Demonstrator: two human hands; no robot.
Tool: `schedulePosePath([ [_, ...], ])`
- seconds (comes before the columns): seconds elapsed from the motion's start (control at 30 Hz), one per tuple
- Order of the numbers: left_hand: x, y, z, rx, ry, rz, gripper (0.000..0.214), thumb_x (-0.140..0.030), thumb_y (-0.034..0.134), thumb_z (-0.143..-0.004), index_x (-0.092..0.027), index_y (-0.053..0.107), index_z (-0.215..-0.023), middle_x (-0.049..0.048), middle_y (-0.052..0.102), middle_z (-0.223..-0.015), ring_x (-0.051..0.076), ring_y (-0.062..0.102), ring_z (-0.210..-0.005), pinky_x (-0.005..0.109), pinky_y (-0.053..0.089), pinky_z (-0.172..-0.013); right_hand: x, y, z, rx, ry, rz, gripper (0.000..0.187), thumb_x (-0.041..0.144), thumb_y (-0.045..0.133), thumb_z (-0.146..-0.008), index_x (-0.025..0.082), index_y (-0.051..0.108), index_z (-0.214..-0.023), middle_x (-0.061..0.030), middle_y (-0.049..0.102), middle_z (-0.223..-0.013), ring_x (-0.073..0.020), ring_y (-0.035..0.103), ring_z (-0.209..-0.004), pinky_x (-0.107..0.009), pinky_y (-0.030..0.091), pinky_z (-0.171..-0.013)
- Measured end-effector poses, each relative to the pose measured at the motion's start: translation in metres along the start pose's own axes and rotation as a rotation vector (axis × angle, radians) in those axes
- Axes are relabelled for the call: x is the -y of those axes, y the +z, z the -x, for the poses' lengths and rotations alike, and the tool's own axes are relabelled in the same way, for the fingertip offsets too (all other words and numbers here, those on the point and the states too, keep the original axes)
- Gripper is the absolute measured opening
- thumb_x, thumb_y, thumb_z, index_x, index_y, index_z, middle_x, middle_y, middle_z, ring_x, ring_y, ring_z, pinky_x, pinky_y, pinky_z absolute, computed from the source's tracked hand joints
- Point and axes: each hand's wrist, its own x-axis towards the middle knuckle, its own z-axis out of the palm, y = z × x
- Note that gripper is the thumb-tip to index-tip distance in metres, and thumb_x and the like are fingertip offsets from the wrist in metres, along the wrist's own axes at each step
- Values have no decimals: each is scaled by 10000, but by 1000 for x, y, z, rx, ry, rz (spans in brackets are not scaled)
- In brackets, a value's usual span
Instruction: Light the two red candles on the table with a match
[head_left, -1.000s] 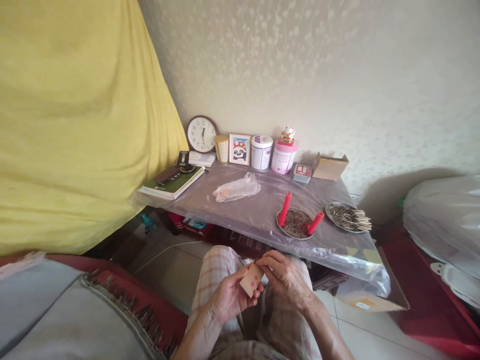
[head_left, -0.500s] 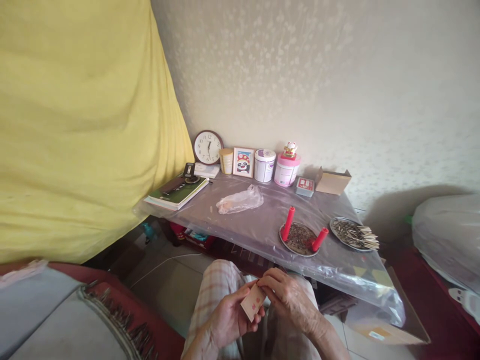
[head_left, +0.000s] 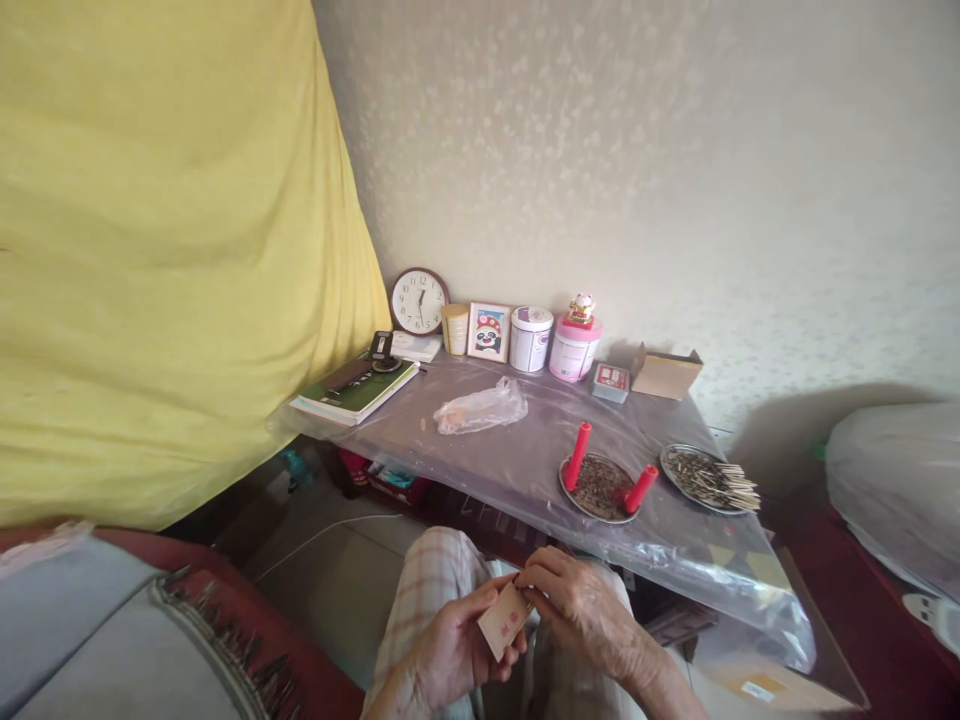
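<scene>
Low in the head view, above my lap, my left hand (head_left: 459,640) is closed around a small flat tan box (head_left: 504,622) with red printed characters on its face. Its thumb lies along the upper side and its fingers curl beneath. My right hand (head_left: 581,605) pinches at the box's far right end, fingertips bent together there. Whatever those fingertips cover is hidden. Beyond the hands, on the plastic-covered table (head_left: 420,450), a metal plate (head_left: 600,487) holds dark bits and two red candles, one upright (head_left: 577,455) and one leaning (head_left: 641,489).
Another plate (head_left: 694,475) at right holds dark bits and pale sticks. A crumpled plastic bag (head_left: 482,406) lies mid-table. Books (head_left: 356,392) are at left. A clock (head_left: 418,300), picture frame (head_left: 489,332), canisters (head_left: 531,338), card box (head_left: 611,382) and open carton (head_left: 667,372) line the back.
The view has tilted up slightly, so the table's things sit lower in the picture. Both hands keep hold of the box, which has shifted only a little.
</scene>
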Motion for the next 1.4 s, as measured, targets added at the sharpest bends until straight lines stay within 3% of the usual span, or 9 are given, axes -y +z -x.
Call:
schedulePosePath([
  [0.27,0,-4,1,19,0,-19,489,-409,731,-844,-126,652,-1235,161,786,-719,201,678,-559,245,443,-494,-1,-2,-4,78,18,61,128,120,592,-978,195,682,-924,-41,714,-910,-195,693,-823,-276,528,-720],
  [0.4,-1,-3,3,9,-6,-29,509,-412,747,-821,-115,661,-1225,154,777,-719,196,665,-558,248,435,-503,2,-6,-6,131,29,56,139,103,594,-966,193,699,-984,-47,728,-943,-206,706,-847,-290,537,-743],
  [0.7,-5,10,9,17,15,-24,524,-391,828,-738,-95,689,-1148,122,741,-718,192,641,-560,257,421,-474,4,-7,-10,142,13,76,133,97,612,-962,169,692,-884,-49,718,-869,-195,694,-775,-278,517,-686],
  [0.87,-4,6,8,26,19,-23,516,-409,839,-729,-102,715,-1124,114,749,-723,191,648,-590,253,437,-484,5,-7,-10,187,32,83,108,80,637,-940,162,707,-948,-56,736,-915,-209,712,-817,-288,522,-703],
  [1.13,-4,2,8,11,4,-40,418,-379,803,-758,-131,758,-1092,126,758,-734,208,655,-621,261,433,-491,4,-8,-11,202,-1,108,148,125,597,-986,166,690,-878,-51,727,-881,-190,692,-772,-276,492,-671],
  [1.4,-6,10,12,23,-12,-67,511,-386,832,-723,-126,727,-1150,118,759,-727,195,649,-596,240,399,-455,6,-14,-11,201,-38,100,218,130,525,-1005,193,659,-846,-32,714,-846,-167,649,-712,-270,468,-619],
])
